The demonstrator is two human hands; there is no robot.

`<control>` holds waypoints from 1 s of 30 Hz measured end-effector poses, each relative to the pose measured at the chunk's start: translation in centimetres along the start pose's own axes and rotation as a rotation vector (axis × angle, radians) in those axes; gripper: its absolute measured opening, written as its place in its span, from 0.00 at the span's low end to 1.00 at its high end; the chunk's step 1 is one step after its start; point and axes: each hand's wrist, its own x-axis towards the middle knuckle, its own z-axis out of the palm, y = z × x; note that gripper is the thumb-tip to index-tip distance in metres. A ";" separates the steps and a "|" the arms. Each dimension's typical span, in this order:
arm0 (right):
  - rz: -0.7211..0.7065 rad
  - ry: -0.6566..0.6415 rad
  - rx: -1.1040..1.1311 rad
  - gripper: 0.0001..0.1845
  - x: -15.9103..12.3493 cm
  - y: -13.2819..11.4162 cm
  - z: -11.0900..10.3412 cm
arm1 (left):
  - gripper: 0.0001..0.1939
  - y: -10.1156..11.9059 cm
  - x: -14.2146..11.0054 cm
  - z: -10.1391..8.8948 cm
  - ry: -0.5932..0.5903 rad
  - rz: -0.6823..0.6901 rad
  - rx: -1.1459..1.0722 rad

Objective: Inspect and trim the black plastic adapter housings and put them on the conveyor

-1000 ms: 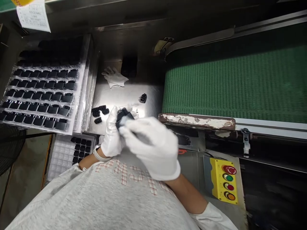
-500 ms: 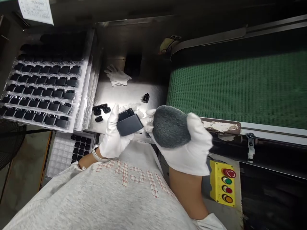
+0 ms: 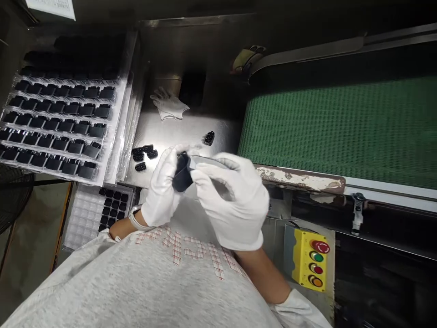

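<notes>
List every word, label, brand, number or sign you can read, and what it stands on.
None can be read with certainty.
Paper sheet: print too blurred.
Grey shirt: plaid letters, upside down and creased, unclear.
Yellow control box: any marks by the buttons too small.

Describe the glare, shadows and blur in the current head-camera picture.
Head view, middle: bright glare washes the silver metal worktop; head view, left: deep shadow swallows the back rows of black blocky parts on the clear plastic tray; head view, right: the green textured conveyor belt darkens along its far side; head view, centre: the white-gloved right hand looks slightly soft, perhaps from motion.
</notes>
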 end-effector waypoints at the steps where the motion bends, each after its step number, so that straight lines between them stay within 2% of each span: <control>1: -0.011 -0.012 -0.006 0.05 0.1 0.1 0.1 | 0.08 0.0 0.1 0.0 -0.019 0.019 -0.004; 4: -0.068 -0.030 -0.017 0.06 0.4 0.4 0.2 | 0.08 0.2 0.3 0.6 -0.048 -0.031 -0.114; 6: -0.022 -0.008 -0.030 0.04 0.5 0.6 0.1 | 0.07 0.3 0.5 1.0 -0.048 -0.091 -0.194; 9: -0.032 -0.078 0.075 0.04 0.6 0.7 -0.3 | 0.06 0.3 0.7 1.1 -0.096 -0.139 -0.232; 12: -0.079 -0.140 0.195 0.05 0.6 1.0 -0.9 | 0.07 0.3 0.9 0.9 -0.151 -0.120 -0.242; 15: 0.101 -0.012 0.175 0.02 0.7 1.6 -1.4 | 0.08 0.2 1.1 1.0 -0.065 -0.114 -0.234; 17: 0.219 0.039 0.271 0.02 0.8 1.8 -1.6 | 0.11 0.2 1.2 1.2 -0.013 -0.131 -0.203; 18: 0.226 0.031 0.327 0.02 0.7 1.7 -1.6 | 0.13 0.2 1.2 1.3 -0.008 -0.135 -0.189; 20: 0.146 -0.030 0.356 0.03 0.7 1.3 -1.6 | 0.15 0.1 1.3 1.3 -0.030 -0.131 -0.185; 23: -0.012 -0.131 0.182 0.06 0.7 0.6 -1.5 | 0.14 0.1 1.4 1.0 -0.043 -0.120 -0.212; 25: -0.001 -0.167 0.145 0.06 0.7 0.3 -1.5 | 0.16 -0.1 1.5 0.7 -0.039 -0.093 -0.218; 28: 0.075 -0.155 0.179 0.07 0.8 0.2 -1.4 | 0.18 -0.2 1.7 0.6 -0.037 -0.031 -0.193; 30: 0.043 -0.192 0.233 0.08 0.8 0.2 -1.3 | 0.19 -0.1 1.9 0.8 -0.006 -0.041 -0.181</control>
